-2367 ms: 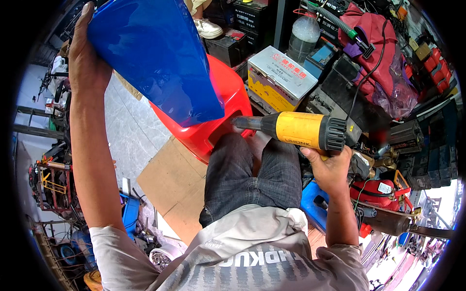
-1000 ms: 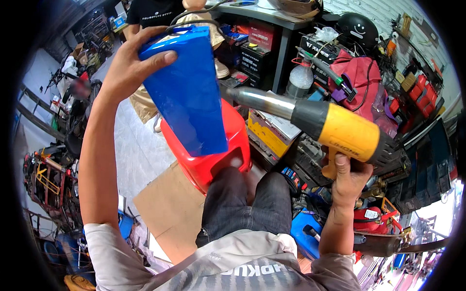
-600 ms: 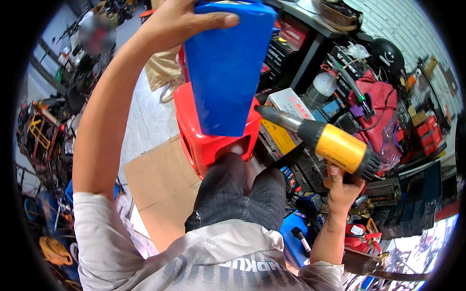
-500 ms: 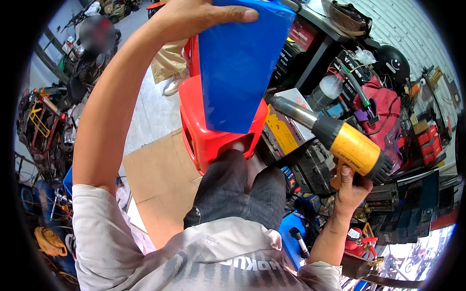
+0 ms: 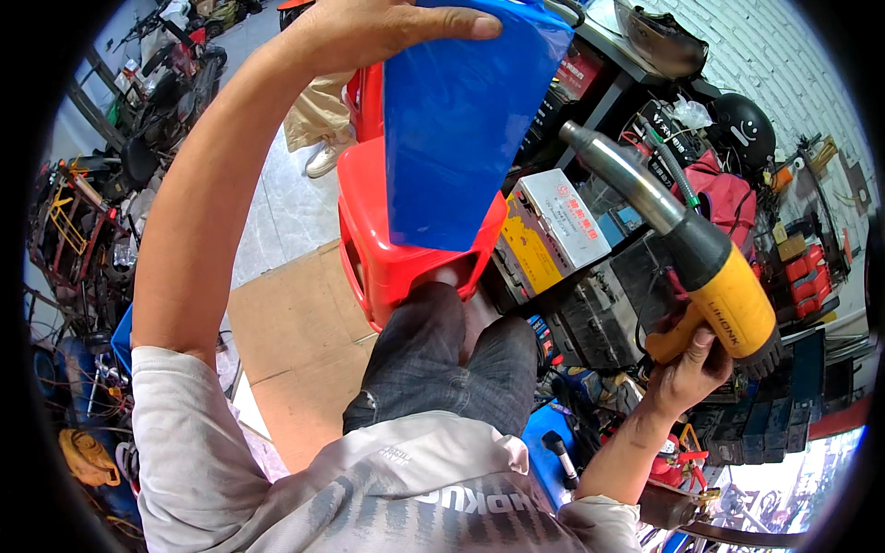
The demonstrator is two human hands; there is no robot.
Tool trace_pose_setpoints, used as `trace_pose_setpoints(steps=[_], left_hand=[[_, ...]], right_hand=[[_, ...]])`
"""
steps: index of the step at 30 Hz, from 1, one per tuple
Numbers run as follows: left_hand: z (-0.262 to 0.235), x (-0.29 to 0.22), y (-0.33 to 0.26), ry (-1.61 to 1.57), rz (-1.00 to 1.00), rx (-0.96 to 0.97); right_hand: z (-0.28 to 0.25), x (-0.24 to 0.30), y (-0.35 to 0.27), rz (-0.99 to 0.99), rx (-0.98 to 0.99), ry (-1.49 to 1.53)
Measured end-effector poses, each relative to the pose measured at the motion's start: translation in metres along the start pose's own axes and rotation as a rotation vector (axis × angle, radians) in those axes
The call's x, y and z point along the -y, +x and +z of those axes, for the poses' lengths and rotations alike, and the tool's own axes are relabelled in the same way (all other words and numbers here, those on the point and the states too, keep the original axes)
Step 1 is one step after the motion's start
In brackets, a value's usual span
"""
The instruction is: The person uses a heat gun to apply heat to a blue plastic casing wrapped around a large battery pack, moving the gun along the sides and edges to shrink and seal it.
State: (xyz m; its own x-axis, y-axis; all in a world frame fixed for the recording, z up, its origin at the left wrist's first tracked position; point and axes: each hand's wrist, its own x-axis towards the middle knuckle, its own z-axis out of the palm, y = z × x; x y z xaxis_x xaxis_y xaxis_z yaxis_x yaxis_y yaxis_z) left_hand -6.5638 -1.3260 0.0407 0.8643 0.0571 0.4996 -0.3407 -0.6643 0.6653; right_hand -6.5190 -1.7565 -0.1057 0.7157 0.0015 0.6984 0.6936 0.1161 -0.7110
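Note:
My left hand point(image 5: 406, 32) grips a blue, film-wrapped block point(image 5: 466, 138) near its top, the thumb lying across the face. The block is tall, narrows toward its lower end and shows some wrinkles and shine at its upper right. Its top runs out of the picture. In my right hand point(image 5: 690, 373) is a yellow heat gun point(image 5: 733, 300) with a black collar and a metal nozzle. The nozzle tip points up and left, beside the block's right edge and apart from it. A red plastic stool point(image 5: 364, 198) stands behind the block's lower end.
A white and yellow box point(image 5: 567, 226) stands right of the stool, with a dark case point(image 5: 590, 313) nearer. Flattened cardboard point(image 5: 295, 341) covers floor at the left. Another person's shoe point(image 5: 327, 158) shows beyond the stool. A black helmet point(image 5: 742, 129) sits at the back right.
The heat gun has moved right, and its nozzle has swung upward. The blue block has shifted slightly right in my left hand.

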Motion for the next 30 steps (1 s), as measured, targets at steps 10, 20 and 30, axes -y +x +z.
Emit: trace_pose_setpoints(steps=[10, 20, 30], left_hand=[[0.004, -0.002, -0.001, 0.344, 0.001, -0.157], [0.039, -0.068, -0.011, 1.136, -0.245, -0.297], [0.032, -0.088, 0.044, 1.268, -0.422, 0.089]], right_hand=[[-0.004, -0.035, 0.002, -0.02, 0.026, -0.125], [-0.025, -0.026, 0.005, 0.104, -0.09, 0.082], [-0.005, -0.036, -0.011, 0.253, 0.113, -0.07]])
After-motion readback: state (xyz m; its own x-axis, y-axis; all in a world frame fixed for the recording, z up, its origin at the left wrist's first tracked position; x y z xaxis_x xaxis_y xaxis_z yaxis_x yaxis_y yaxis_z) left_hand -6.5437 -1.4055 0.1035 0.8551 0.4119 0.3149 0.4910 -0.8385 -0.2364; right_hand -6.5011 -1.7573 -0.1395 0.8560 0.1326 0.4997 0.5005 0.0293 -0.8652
